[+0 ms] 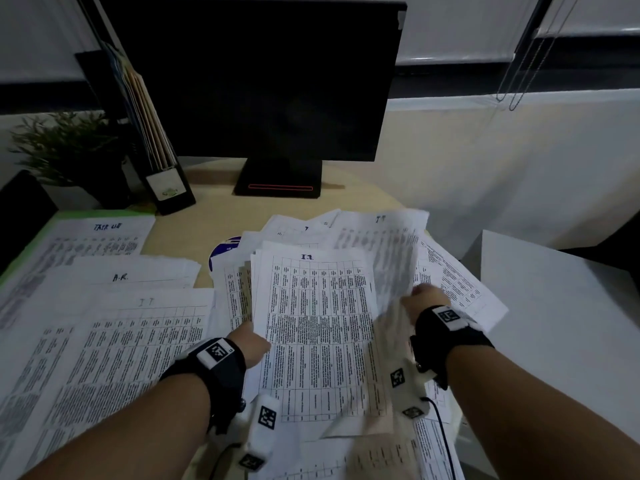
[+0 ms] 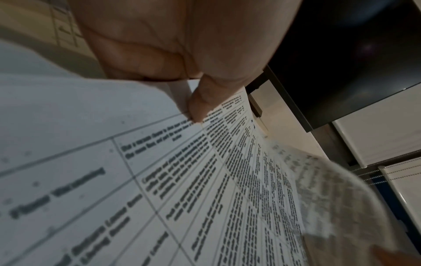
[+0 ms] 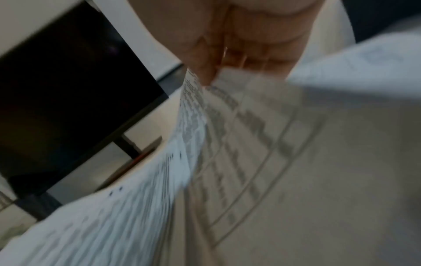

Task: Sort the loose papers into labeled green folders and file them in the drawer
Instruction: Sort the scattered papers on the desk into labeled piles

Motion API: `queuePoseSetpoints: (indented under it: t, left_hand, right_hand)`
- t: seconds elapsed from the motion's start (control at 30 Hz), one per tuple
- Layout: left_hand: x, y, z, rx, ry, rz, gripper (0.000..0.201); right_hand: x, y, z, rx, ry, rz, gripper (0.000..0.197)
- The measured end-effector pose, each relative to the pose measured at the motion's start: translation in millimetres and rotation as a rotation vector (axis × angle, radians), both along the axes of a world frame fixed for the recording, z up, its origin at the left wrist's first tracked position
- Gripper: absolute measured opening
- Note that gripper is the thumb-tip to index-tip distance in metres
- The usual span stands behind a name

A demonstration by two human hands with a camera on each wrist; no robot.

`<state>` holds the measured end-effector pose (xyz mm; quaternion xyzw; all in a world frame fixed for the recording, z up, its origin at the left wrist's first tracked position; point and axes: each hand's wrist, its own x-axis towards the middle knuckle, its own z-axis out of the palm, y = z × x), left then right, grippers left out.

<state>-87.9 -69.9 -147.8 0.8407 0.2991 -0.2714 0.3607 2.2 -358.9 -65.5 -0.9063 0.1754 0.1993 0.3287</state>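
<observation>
Your left hand point(image 1: 250, 344) pinching the stack point(image 1: 317, 336) in front of the monitor point(image 1: 256, 77), long axis toward it, right hand point(image 1: 424, 301) gripping a lifted sheet point(image 1: 391, 258), bare worktop point(image 1: 214, 216) between papers and monitor

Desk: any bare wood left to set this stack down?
One bare patch of desk shows, bordered by the monitor stand, magazine file, Task List sheet and central paper pile. Everywhere nearer is crowded: sheets overlap from the left hand to the right hand.
</observation>
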Motion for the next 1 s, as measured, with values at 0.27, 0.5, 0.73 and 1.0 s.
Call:
queuePoseSetpoints:
  t: [0.27,0.5,0.73,1.0]
  left_hand:
    - [-10.9,9.0,-7.3,-0.128,-0.094,0.059,0.042]
    - [-18.9,33.9,-1.4,-0.391,-0.161,0.240,0.075]
    - [-50.9,-0.4,34.5,-0.737,-0.207,0.401,0.036]
    - [-76.3,-21.0,36.8,-0.489,-0.232,0.372,0.057]
  right_hand:
    - [3.8,-39.3,73.8,0.043,-0.744,-0.274,0.025]
    - [-6.3,-41.6,75.8,0.645,-0.784,-0.286,0.026]
    - [-66.2,-2.9,14.4,0.175,-0.218,0.075,0.013]
    - [-97.8,25.6,-18.8,-0.066,-0.012,0.371,0.008]
